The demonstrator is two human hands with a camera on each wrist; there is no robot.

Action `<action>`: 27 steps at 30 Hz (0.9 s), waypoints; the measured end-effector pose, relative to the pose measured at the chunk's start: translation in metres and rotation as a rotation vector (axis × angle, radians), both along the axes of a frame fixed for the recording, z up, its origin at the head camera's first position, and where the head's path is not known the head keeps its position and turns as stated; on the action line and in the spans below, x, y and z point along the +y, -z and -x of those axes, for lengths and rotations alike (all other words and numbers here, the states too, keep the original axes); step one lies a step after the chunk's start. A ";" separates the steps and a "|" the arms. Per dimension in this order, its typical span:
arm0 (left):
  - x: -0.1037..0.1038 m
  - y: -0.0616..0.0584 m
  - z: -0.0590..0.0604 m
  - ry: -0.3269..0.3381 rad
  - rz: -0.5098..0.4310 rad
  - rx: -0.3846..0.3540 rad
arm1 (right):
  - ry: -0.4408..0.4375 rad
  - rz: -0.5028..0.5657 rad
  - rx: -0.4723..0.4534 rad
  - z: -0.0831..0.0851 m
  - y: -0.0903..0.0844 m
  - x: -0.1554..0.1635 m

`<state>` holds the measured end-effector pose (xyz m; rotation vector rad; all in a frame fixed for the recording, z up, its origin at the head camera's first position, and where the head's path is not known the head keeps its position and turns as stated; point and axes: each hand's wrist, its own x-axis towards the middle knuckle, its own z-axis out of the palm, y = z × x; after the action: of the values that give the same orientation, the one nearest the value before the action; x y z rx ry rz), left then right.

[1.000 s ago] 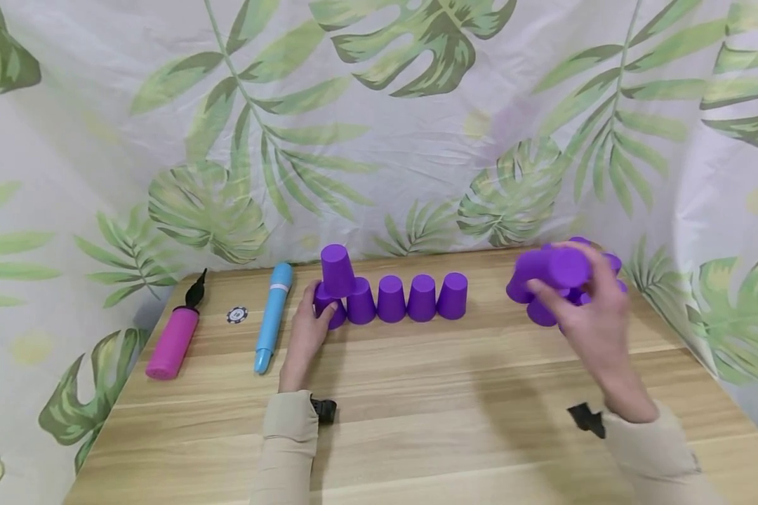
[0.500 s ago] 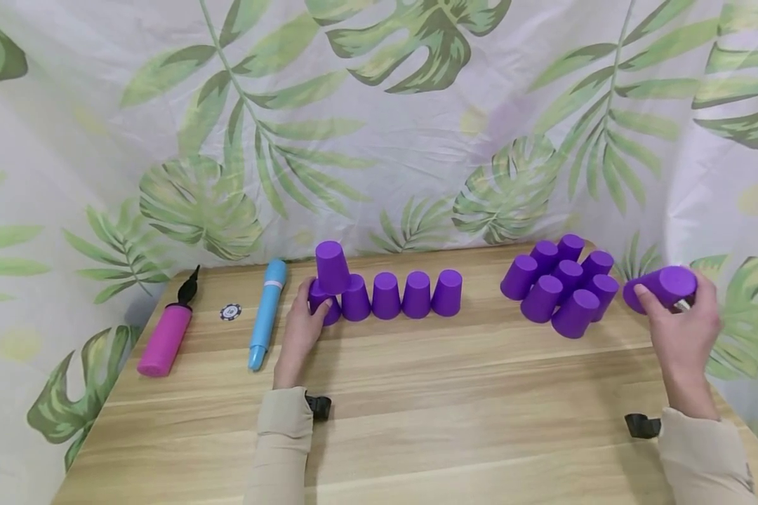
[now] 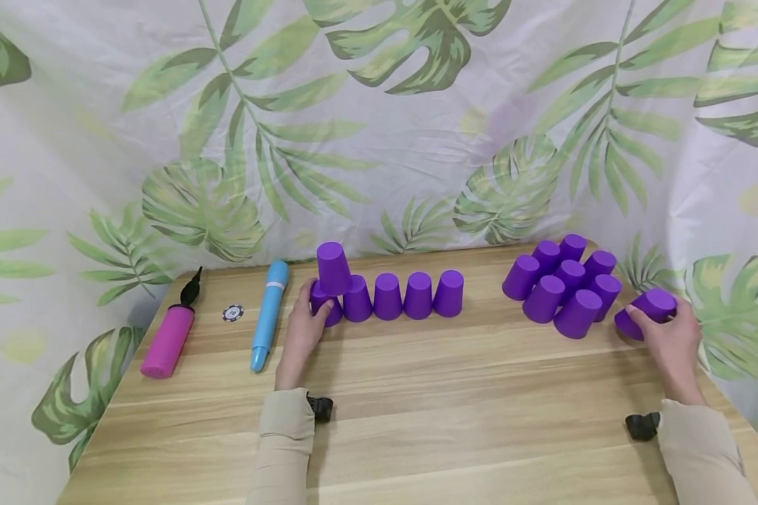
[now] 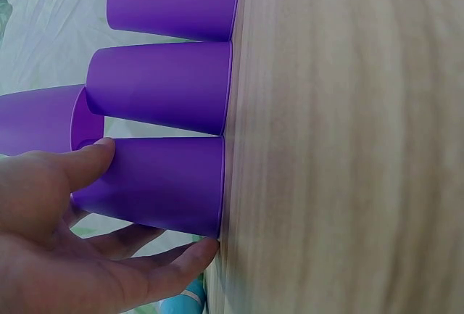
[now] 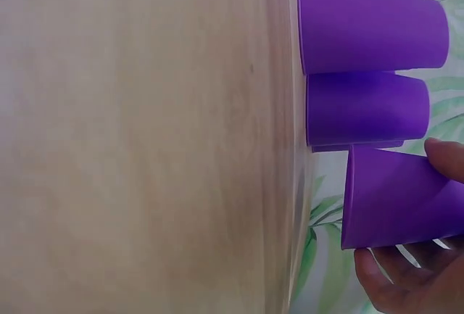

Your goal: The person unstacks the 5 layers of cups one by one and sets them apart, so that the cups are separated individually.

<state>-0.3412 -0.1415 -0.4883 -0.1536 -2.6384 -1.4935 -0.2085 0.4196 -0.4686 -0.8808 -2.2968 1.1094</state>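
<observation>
My left hand (image 3: 304,333) holds the leftmost purple cup (image 4: 156,183) of a row, thumb on its near side and fingers around its far side. That cup stands upside down on the table, and an upper cup (image 3: 333,268) sits across it and the cup beside it (image 3: 356,300). Near the table's right edge, my right hand (image 3: 674,351) grips another purple cup (image 5: 399,201) between thumb and fingers. This one is mouth-down and slightly tilted, with a gap below its rim in the right wrist view. A cluster of upside-down purple cups (image 3: 577,313) stands just left of it.
More cups (image 3: 419,296) continue the row to the right on the wooden table (image 3: 455,421). Toward the left lie a blue marker-shaped tube (image 3: 268,315), a poker chip (image 3: 232,313) and a pink hand pump (image 3: 168,340). A leaf-print cloth (image 3: 410,175) hangs behind.
My right hand has carried its cup from over the cluster out to the right, then lowered it toward the table edge. The left hand stays on the row's end cup.
</observation>
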 end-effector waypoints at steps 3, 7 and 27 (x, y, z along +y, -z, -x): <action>0.000 -0.001 0.000 0.000 0.000 0.001 | -0.044 -0.021 -0.011 0.004 0.000 0.003; 0.000 -0.002 0.000 0.002 -0.003 0.006 | -0.104 -0.047 -0.020 0.007 0.002 0.006; -0.002 -0.003 -0.002 -0.001 -0.005 0.013 | -0.204 -0.090 -0.026 0.015 -0.001 0.003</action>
<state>-0.3396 -0.1436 -0.4858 -0.1616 -2.6246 -1.4931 -0.2231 0.4222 -0.4673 -0.6418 -2.4803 1.0711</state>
